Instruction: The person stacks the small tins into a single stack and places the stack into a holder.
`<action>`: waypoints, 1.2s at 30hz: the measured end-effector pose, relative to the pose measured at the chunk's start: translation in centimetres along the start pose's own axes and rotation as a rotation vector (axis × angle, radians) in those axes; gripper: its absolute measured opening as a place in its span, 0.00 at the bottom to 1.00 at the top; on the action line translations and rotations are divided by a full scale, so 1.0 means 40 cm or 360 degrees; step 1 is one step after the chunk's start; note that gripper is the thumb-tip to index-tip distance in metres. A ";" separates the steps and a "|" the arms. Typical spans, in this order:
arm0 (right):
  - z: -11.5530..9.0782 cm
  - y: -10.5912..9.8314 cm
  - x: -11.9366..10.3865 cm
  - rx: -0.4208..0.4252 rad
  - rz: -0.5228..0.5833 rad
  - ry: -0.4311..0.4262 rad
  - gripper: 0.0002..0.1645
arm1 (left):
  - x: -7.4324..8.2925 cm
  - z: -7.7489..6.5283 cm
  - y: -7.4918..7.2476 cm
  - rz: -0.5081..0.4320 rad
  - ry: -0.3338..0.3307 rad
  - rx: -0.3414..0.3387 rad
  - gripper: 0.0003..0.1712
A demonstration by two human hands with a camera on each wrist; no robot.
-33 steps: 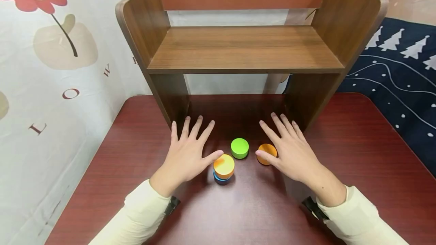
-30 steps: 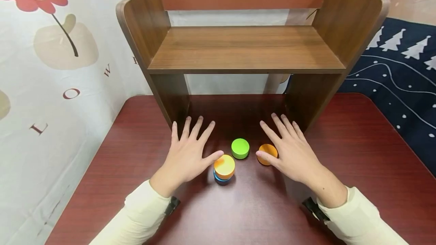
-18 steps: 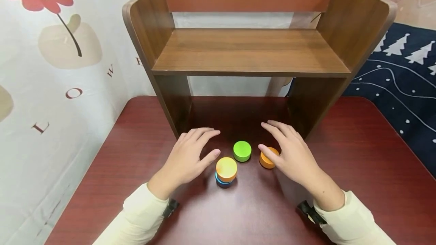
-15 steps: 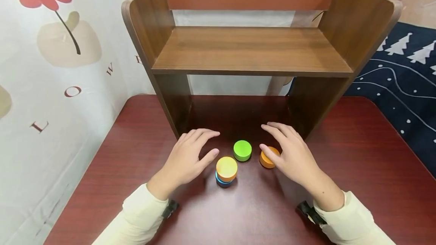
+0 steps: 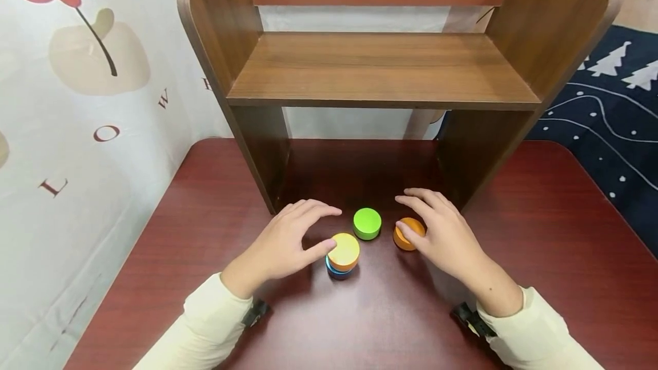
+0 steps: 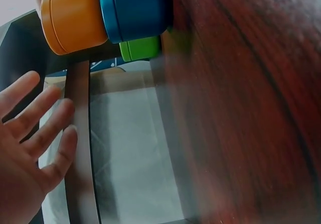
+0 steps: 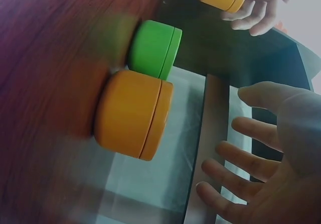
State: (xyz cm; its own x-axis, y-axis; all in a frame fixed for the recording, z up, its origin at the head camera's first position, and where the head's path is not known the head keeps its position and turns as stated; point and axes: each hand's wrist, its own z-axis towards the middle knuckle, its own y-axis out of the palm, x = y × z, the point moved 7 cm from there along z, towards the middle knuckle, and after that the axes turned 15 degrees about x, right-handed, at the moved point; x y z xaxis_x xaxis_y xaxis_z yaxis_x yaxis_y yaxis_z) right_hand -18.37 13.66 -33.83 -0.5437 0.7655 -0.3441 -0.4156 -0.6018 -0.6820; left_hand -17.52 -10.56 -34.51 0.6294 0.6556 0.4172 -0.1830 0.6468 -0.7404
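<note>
Small round lidded jars stand on the dark red table (image 5: 349,324). On the left, an orange jar (image 5: 344,250) with a paler lid sits on top of a blue jar (image 5: 336,272). Behind that stack is a green jar (image 5: 367,224), and to its right a single orange jar (image 5: 409,234). My left hand (image 5: 283,244) is left of the stack, fingers relaxed and apart, its thumb tip overlapping the upper jar's edge in the head view. My right hand (image 5: 442,237) hovers by the single orange jar, thumb overlapping its lid. Both wrist views show loose fingers with nothing between them.
A wooden shelf unit (image 5: 380,67) stands on the table behind the jars, its side panels reaching down just beyond both hands. A pale printed wall cloth (image 5: 118,187) hangs on the left, and a dark blue cloth (image 5: 606,124) on the right.
Both hands went from flat, widely spread fingers to looser, slightly bent ones. The left hand has shifted a little right, towards the stack. The jars keep their arrangement; the head view has tilted slightly.
</note>
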 end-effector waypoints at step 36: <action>-0.010 0.002 0.007 -0.0118 -0.0011 0.0000 0.21 | -0.018 -0.027 0.069 -0.0002 -0.0047 -0.0321 0.47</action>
State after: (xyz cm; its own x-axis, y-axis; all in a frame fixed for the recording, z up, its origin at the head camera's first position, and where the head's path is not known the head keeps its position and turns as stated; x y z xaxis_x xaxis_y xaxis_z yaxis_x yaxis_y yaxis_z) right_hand -18.27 13.92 -34.26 -0.5409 0.7696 -0.3394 -0.3639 -0.5780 -0.7304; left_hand -17.68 -9.68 -37.41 0.6065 0.6678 0.4314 -0.0250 0.5584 -0.8292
